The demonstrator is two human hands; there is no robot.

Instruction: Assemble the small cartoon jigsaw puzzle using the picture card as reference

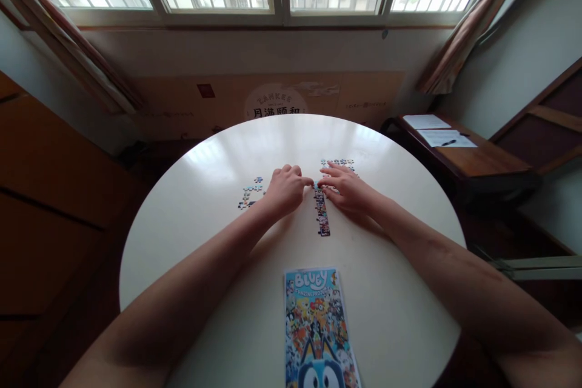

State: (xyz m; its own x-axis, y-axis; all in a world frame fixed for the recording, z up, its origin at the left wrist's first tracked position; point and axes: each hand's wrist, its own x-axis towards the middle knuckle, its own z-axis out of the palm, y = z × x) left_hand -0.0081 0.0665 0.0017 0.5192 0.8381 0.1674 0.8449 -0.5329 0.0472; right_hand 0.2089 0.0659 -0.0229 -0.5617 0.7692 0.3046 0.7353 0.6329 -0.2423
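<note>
A narrow strip of joined jigsaw puzzle pieces (pixel 322 212) lies on the white round table. At its far end is a light-blue puzzle piece (pixel 317 184), between the fingertips of both hands. My left hand (pixel 287 189) comes from the left with most fingers curled, its forefinger and thumb closed at that piece. From the right, my right hand (pixel 349 188) rests with fingers stretched and apart, its fingertips touching the strip's top end. Part of the piece is hidden by fingers.
Loose puzzle pieces (pixel 248 197) lie left of my left hand, and more pieces (pixel 339 162) lie beyond my right hand. A Bluey picture sheet (pixel 318 327) lies at the near side of the round table (pixel 182 242). Papers (pixel 440 137) lie on a wooden side table (pixel 491 157).
</note>
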